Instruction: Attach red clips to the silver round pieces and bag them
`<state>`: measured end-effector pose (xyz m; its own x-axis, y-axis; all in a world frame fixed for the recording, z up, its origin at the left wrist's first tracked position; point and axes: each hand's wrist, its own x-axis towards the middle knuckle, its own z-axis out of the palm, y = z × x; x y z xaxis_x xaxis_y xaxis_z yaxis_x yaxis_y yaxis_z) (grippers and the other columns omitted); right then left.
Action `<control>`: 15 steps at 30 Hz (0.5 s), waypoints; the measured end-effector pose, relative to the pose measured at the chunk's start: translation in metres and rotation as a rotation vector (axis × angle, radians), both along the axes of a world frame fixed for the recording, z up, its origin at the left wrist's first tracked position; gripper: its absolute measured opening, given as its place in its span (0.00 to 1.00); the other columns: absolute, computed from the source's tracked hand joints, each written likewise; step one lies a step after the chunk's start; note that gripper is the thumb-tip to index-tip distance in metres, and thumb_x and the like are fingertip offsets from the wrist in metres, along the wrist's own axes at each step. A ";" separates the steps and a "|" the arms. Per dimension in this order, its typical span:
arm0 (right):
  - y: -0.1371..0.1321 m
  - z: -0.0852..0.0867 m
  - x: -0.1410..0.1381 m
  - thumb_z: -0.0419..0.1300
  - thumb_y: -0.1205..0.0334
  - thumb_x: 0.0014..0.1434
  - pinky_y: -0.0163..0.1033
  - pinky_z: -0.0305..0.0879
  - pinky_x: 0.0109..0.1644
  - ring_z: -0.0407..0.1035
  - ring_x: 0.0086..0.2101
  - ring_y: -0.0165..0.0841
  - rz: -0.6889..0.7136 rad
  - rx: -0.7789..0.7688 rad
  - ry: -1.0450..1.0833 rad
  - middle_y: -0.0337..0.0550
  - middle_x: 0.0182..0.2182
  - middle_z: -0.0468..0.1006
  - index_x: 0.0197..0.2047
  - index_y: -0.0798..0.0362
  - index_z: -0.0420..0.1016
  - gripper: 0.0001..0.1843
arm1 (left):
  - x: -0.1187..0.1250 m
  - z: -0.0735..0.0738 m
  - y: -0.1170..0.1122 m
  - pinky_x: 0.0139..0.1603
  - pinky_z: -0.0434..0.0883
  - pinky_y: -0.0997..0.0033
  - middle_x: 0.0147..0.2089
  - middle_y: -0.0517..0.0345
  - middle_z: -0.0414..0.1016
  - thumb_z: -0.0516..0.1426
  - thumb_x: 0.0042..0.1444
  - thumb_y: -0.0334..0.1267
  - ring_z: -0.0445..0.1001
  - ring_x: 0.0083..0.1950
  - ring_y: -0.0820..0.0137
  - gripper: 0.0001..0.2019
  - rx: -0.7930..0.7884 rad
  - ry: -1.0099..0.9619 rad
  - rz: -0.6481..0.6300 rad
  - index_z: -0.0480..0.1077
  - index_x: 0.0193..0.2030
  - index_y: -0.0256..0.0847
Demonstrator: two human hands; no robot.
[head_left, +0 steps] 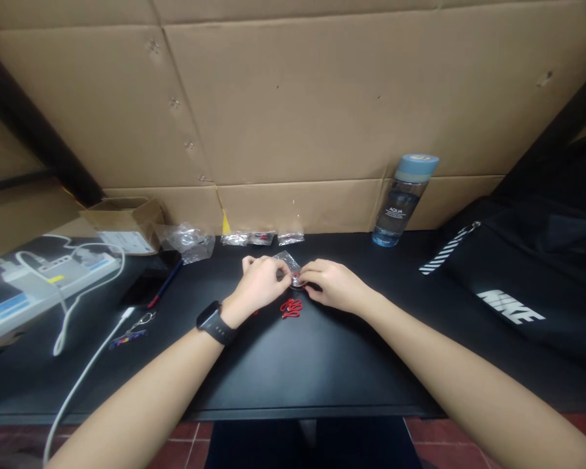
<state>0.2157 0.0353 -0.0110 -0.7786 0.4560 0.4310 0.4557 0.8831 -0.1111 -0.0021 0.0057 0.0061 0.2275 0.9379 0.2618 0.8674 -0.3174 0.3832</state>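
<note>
Both hands meet over the middle of the black table (293, 365). A small clear plastic bag (288, 260) is pinched between them, with something red near its lower end. My left hand (261, 281), with a black watch on the wrist, is closed on the bag's left side. From the right, my right hand (333, 284) has its fingertips pressed together at the bag's red end. Just below the hands lies a bunched red cord (292, 307). Another bit of red shows beneath my left hand, mostly hidden.
Small filled clear packets (262, 238) line the back by the cardboard wall. Loose plastic bags (188, 241), a cardboard box (124, 225), a phone (151, 281) and a power strip (43, 286) with white cables stand left. A water bottle (403, 202) and black bag (532, 273) are right.
</note>
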 end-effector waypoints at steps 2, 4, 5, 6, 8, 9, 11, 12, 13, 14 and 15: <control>0.002 0.001 0.003 0.64 0.71 0.63 0.40 0.72 0.48 0.77 0.44 0.38 -0.020 -0.050 0.032 0.47 0.45 0.83 0.46 0.52 0.81 0.09 | 0.000 0.000 0.000 0.50 0.54 0.57 0.36 0.62 0.84 0.56 0.61 0.39 0.78 0.41 0.63 0.10 -0.005 0.000 -0.018 0.80 0.33 0.46; 0.004 0.001 0.005 0.65 0.70 0.64 0.39 0.72 0.46 0.77 0.42 0.36 -0.022 -0.112 0.059 0.45 0.43 0.82 0.45 0.51 0.81 0.08 | 0.000 0.000 -0.001 0.50 0.54 0.57 0.35 0.63 0.83 0.56 0.62 0.40 0.78 0.39 0.64 0.11 -0.013 0.000 -0.033 0.79 0.33 0.46; 0.005 0.001 0.006 0.65 0.70 0.65 0.38 0.71 0.46 0.77 0.41 0.35 -0.015 -0.138 0.067 0.44 0.43 0.82 0.44 0.51 0.81 0.07 | 0.000 0.000 -0.001 0.49 0.54 0.58 0.35 0.63 0.83 0.56 0.62 0.40 0.78 0.39 0.64 0.11 -0.015 -0.002 -0.039 0.80 0.34 0.46; 0.006 0.000 0.006 0.65 0.70 0.65 0.37 0.71 0.45 0.77 0.41 0.34 -0.009 -0.155 0.073 0.43 0.42 0.83 0.43 0.50 0.82 0.07 | 0.000 0.000 -0.001 0.49 0.54 0.58 0.36 0.63 0.83 0.56 0.63 0.40 0.78 0.39 0.65 0.11 -0.016 -0.005 -0.044 0.80 0.35 0.46; 0.007 -0.001 0.004 0.66 0.69 0.65 0.36 0.69 0.45 0.77 0.40 0.34 -0.003 -0.149 0.068 0.42 0.41 0.83 0.41 0.49 0.82 0.05 | 0.001 0.000 -0.002 0.49 0.54 0.59 0.37 0.64 0.83 0.56 0.63 0.40 0.78 0.40 0.65 0.10 -0.012 -0.013 -0.055 0.79 0.35 0.46; 0.007 -0.003 0.002 0.67 0.67 0.64 0.37 0.68 0.44 0.77 0.40 0.34 -0.017 -0.123 0.061 0.42 0.41 0.83 0.40 0.49 0.82 0.03 | 0.001 0.000 -0.003 0.49 0.54 0.59 0.37 0.64 0.83 0.56 0.63 0.40 0.78 0.40 0.65 0.10 -0.007 -0.020 -0.062 0.79 0.35 0.46; 0.006 -0.004 -0.002 0.69 0.63 0.63 0.37 0.65 0.42 0.75 0.39 0.35 -0.086 -0.055 0.048 0.41 0.38 0.82 0.38 0.50 0.81 0.02 | 0.003 0.001 -0.004 0.49 0.55 0.59 0.38 0.64 0.84 0.56 0.63 0.39 0.78 0.41 0.65 0.10 0.003 -0.031 -0.078 0.79 0.35 0.46; 0.006 -0.005 -0.005 0.70 0.61 0.63 0.38 0.64 0.41 0.74 0.38 0.35 -0.134 -0.025 0.046 0.42 0.37 0.81 0.37 0.51 0.80 0.05 | 0.003 0.002 -0.005 0.49 0.55 0.60 0.39 0.65 0.84 0.56 0.63 0.39 0.78 0.41 0.65 0.09 0.008 -0.035 -0.084 0.79 0.35 0.46; 0.005 -0.004 -0.007 0.71 0.59 0.62 0.38 0.63 0.41 0.73 0.37 0.35 -0.179 -0.003 0.048 0.42 0.36 0.80 0.36 0.52 0.79 0.08 | 0.004 0.003 -0.005 0.49 0.55 0.60 0.39 0.65 0.84 0.56 0.63 0.39 0.79 0.42 0.65 0.09 0.012 -0.040 -0.088 0.79 0.35 0.46; 0.004 -0.003 -0.008 0.71 0.57 0.62 0.39 0.62 0.41 0.72 0.36 0.36 -0.208 0.005 0.055 0.42 0.36 0.80 0.35 0.52 0.78 0.09 | 0.004 0.004 -0.005 0.49 0.55 0.60 0.39 0.65 0.84 0.57 0.62 0.39 0.79 0.42 0.65 0.09 0.015 -0.046 -0.087 0.78 0.35 0.46; 0.003 -0.001 -0.008 0.71 0.56 0.62 0.39 0.62 0.41 0.72 0.36 0.36 -0.208 -0.004 0.063 0.43 0.36 0.80 0.36 0.52 0.77 0.10 | 0.004 0.006 -0.006 0.49 0.56 0.60 0.39 0.65 0.84 0.57 0.62 0.39 0.79 0.43 0.64 0.09 0.013 -0.052 -0.084 0.78 0.35 0.46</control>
